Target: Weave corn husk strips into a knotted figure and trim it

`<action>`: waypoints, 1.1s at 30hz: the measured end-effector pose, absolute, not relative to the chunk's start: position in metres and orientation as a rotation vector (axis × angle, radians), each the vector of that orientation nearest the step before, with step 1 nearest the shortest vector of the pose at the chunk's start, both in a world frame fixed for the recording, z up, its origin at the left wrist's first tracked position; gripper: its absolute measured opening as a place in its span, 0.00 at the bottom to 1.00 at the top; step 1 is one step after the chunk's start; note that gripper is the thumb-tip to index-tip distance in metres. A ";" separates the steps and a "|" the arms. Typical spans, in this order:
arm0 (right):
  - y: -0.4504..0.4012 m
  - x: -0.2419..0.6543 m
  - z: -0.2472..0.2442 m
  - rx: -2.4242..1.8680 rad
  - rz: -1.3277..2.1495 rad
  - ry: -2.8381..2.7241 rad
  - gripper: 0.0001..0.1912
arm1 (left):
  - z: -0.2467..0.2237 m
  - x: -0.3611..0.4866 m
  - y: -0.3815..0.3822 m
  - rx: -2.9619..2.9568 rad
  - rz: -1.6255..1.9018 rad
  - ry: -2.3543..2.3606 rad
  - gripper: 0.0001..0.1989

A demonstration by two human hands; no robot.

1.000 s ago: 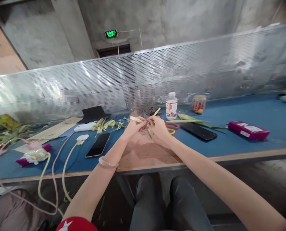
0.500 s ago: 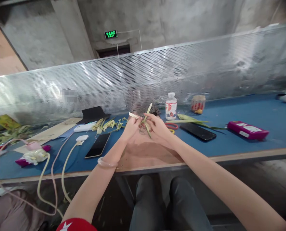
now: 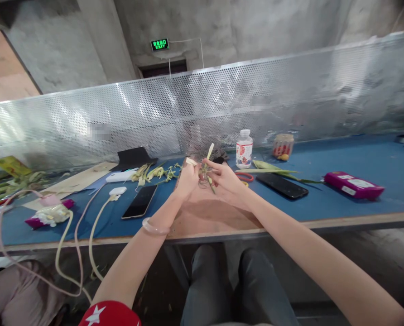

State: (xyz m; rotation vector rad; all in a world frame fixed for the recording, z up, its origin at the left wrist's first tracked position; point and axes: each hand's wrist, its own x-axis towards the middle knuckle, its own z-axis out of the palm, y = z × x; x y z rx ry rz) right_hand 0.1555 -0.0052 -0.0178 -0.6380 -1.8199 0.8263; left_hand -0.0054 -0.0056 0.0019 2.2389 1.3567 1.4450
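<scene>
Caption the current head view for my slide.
Both hands hold plant strips over the table, with a phone on either side.

From mid-view, a green exit sign glows at eleven o'clock, a white-capped bottle stands near two, a purple packet lies at three, a smartphone at eight.

Two hands, centre; two phones, one left, one right; one bottle and one jar, far right; at right, one purple pack; one bracelet, near left; one sign, far; strips in hand, too tangled to count.
</scene>
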 end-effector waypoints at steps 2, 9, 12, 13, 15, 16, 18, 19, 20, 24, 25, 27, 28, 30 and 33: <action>-0.005 0.155 -0.018 -0.623 0.824 -1.808 0.30 | 0.001 -0.005 -0.004 2.213 1.486 1.386 0.19; -0.003 0.156 -0.017 -0.612 0.811 -1.795 0.31 | -0.001 -0.007 0.000 2.239 1.523 1.471 0.18; -0.002 0.159 -0.019 -0.611 0.762 -1.842 0.32 | -0.001 -0.007 0.000 2.271 1.463 1.467 0.13; -0.002 0.160 -0.020 -0.609 0.749 -1.859 0.33 | -0.002 -0.007 0.000 2.286 1.423 1.444 0.13; -0.001 0.161 -0.021 -0.615 0.736 -1.881 0.33 | -0.001 -0.007 -0.001 2.294 1.371 1.366 0.13; 0.000 0.161 -0.022 -0.623 0.730 -1.883 0.31 | -0.001 -0.007 -0.001 2.283 1.364 1.317 0.13; 0.001 0.160 -0.022 -0.647 0.688 -1.877 0.26 | 0.001 -0.007 -0.003 2.242 1.372 1.229 0.13; 0.002 0.160 -0.021 -0.654 0.645 -1.870 0.24 | 0.002 -0.007 -0.003 2.229 1.373 1.196 0.13; 0.003 0.159 -0.021 -0.659 0.589 -1.860 0.22 | 0.003 -0.007 -0.004 2.224 1.364 1.174 0.13; 0.003 0.160 -0.020 -0.696 0.358 -1.858 0.16 | 0.006 -0.007 -0.007 2.225 1.293 1.159 0.14; 0.003 0.160 -0.019 -0.703 0.332 -1.863 0.15 | 0.006 -0.007 -0.007 2.211 1.278 1.151 0.14; 0.002 0.161 -0.019 -0.714 0.317 -1.866 0.15 | 0.005 -0.008 -0.006 2.154 1.269 1.111 0.14; 0.002 0.162 -0.019 -0.720 0.316 -1.858 0.15 | 0.004 -0.008 -0.005 2.113 1.274 1.084 0.12; 0.002 0.162 -0.019 -0.736 0.319 -1.822 0.14 | 0.002 -0.008 -0.002 2.025 1.303 1.051 0.10; 0.001 0.161 -0.018 -0.731 0.375 -1.782 0.14 | 0.000 -0.009 0.002 1.960 1.332 1.081 0.08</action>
